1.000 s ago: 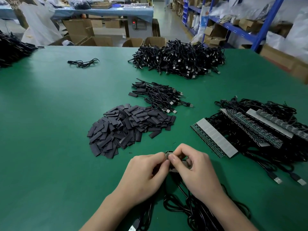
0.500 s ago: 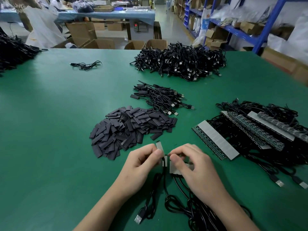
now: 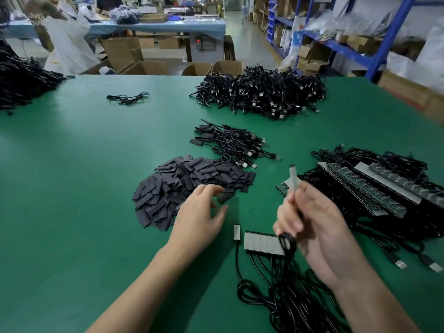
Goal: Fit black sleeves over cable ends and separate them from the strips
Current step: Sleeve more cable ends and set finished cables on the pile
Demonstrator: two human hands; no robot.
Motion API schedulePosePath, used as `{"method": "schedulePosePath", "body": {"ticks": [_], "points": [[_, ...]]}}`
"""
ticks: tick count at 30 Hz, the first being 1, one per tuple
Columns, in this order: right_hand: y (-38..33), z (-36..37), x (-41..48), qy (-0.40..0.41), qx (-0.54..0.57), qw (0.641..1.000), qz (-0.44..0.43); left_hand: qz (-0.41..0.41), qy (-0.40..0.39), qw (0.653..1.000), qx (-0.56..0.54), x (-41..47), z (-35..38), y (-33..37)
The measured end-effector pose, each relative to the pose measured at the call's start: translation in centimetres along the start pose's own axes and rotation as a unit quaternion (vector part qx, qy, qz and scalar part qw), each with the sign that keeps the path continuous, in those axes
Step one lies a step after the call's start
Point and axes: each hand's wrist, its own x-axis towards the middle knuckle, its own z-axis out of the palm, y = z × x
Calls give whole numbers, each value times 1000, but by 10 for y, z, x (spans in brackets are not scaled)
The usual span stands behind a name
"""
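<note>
Blur smears the right hand point(image 3: 312, 224); its fingers are clamped round a pale cable end point(image 3: 293, 176) that sticks up above the fingertips, its cable mostly hidden in the palm. The left hand point(image 3: 201, 217) has its fingers spread and loose, tips over the near edge of the black sleeves point(image 3: 192, 179); contact cannot be judged. Below and between both sets of fingers, a strip point(image 3: 262, 242) lies on the green table point(image 3: 72, 212).

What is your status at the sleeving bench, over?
Left hand open, over sleeve pile. Right hand grips bare cable end, raised. Strip lies between hands; nothing blocking.
</note>
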Motion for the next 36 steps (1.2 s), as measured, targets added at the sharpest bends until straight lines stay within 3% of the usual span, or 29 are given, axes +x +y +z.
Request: {"method": "schedulePosePath", "body": {"ticks": [3, 5, 7, 9, 10, 12, 17, 23, 26, 36], "points": [[-23, -5, 3, 9, -5, 1000, -22, -11, -3, 997, 72, 18, 7, 0], [-35, -10, 5, 13, -123, 992, -18, -13, 11, 994, 107, 26, 13, 1], [-37, -15, 6, 11, -313, 950, -7, -18, 30, 992, 121, 30, 16, 2], [-27, -19, 9, 30, -484, 875, -10, -17, 41, 990, 132, 32, 19, 1], [-20, -20, 9, 41, -535, 844, -9, -15, 43, 990, 131, 32, 19, 0], [-5, -20, 9, 51, -570, 820, 12, -2, 47, 991, 126, 30, 19, -2], [18, -24, 8, 68, -562, 823, 49, 39, 19, 997, 61, 15, 8, -1], [33, -23, 1, 79, -464, 882, 33, 71, -5, 987, -146, -27, -8, 9], [37, -23, -3, 80, -431, 899, 16, 78, -29, 982, -167, -33, -9, 14], [42, -19, -10, 62, -470, 880, -31, 79, 26, 978, -194, -49, -4, 5]]}}
